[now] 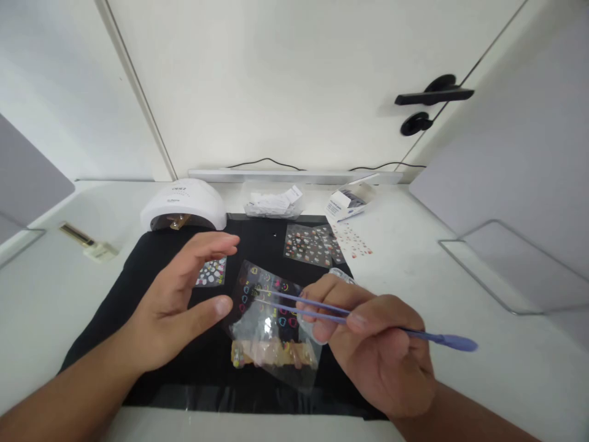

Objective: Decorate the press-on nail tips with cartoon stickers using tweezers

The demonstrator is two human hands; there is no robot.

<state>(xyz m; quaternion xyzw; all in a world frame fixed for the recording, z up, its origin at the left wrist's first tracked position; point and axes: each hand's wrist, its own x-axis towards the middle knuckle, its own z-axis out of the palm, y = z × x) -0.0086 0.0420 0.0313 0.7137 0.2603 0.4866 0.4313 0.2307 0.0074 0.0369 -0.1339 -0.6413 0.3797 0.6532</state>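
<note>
Both hands [184, 301] bare — no gloves, rings, watch; forearms uncovered, no sleeves showing.

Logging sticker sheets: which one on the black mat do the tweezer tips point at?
The dark-backed sticker sheet with neon outline shapes, nearest the person, under the purple tweezers in the right hand; the others lie farther back.

The tweezers [322, 310] in the right hand [381, 356] looked like smooth lilac plastic with a matt finish. The sticker sheet [269, 307] under their tips was thin clear plastic film, glossy, and it caught the light. The mat [138, 264] beneath was black and matt, like soft cloth, with a shiny strip along the near edge. The counter [460, 294] was white, smooth and slightly glossy. The nail lamp [184, 202] had a white, smooth plastic shell. The small box [345, 202] looked like printed cardboard.
</note>
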